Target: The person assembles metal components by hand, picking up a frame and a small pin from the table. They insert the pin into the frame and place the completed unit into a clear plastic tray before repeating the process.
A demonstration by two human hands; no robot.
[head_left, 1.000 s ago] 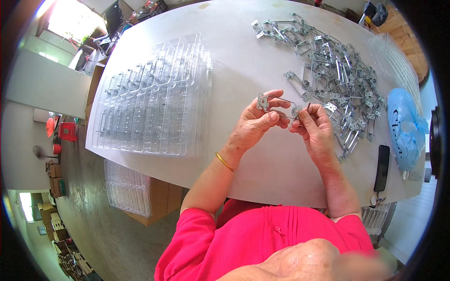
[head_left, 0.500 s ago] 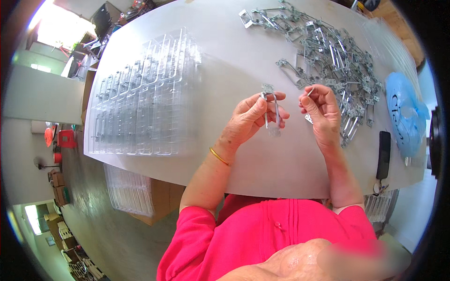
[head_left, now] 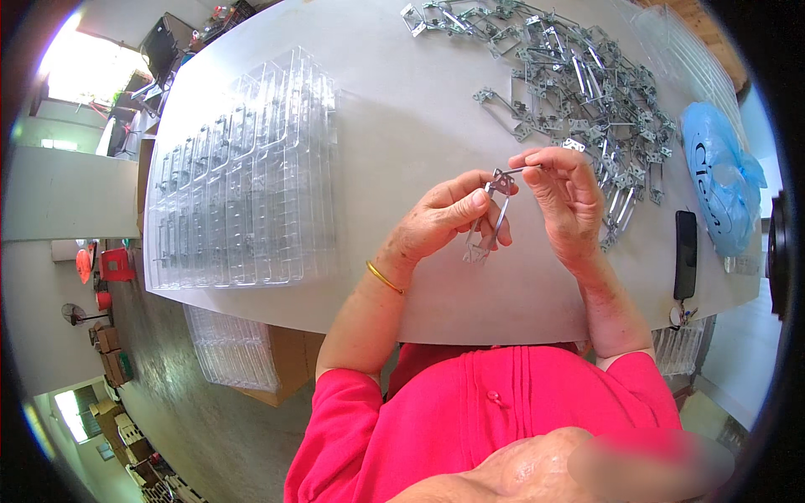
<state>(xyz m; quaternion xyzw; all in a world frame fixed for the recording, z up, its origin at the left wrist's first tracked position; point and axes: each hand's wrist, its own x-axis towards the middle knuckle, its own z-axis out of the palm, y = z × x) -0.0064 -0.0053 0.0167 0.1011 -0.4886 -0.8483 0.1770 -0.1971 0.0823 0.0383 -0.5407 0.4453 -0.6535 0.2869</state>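
Over the white table (head_left: 377, 134), my left hand (head_left: 440, 216) is closed on a small metal bracket (head_left: 476, 250) with two long arms, gripped near its upper end. My right hand (head_left: 572, 205) pinches a thin metal pin (head_left: 523, 169) between thumb and fingers. The pin's left end meets the upper end of the bracket; whether it sits in a hole is too small to tell. Beyond my right hand lies a loose heap of similar metal brackets (head_left: 587, 92). To the left of my left hand stands a stack of clear plastic trays (head_left: 314, 168) with metal parts inside.
At the right edge are a blue plastic bag (head_left: 717, 189), a black phone (head_left: 686, 256) and keys (head_left: 683, 317). Clear plastic sheeting (head_left: 688, 59) lies at the far right. Below the table's left front edge, more clear trays (head_left: 231, 348) sit by a cardboard box (head_left: 293, 356).
My right hand has moved left and brought the pin to the bracket's upper end. The bracket has tilted in my left hand. The whole view has shifted slightly.
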